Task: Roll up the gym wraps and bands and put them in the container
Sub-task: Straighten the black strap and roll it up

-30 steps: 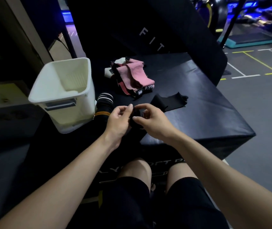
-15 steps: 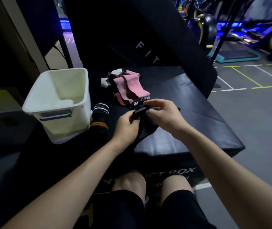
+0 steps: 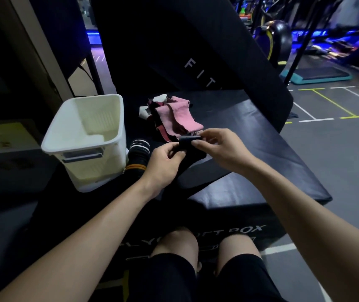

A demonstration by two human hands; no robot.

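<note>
On the black padded box that serves as tabletop [image 3: 250, 136], I log the following. Item one: a black wrap [image 3: 188, 141], lifted just above the surface. My left hand [image 3: 163, 162] pinches its near end, and my right hand [image 3: 220, 147] pinches the rolled end between thumb and fingertips; both hands are clamped on the same wrap, close together, which I judge keeps the roll tight while the loose tail hangs down toward my knees. Item two: one white container [image 3: 82, 138], open-topped, at the left edge of the box and within easy reach for the drop; I see no wraps inside it (its floor is only partly visible). Item three: one rolled black band with white and orange stripes [image 3: 138, 155], lying just beside the container, not yet in it. Item four: one loose heap of pink wraps [image 3: 178, 118] with some black and white cloth mixed in, behind the hands; I cannot count the pieces in it. Judgement: rolling is under way, with most of the lot still unrolled.
</note>
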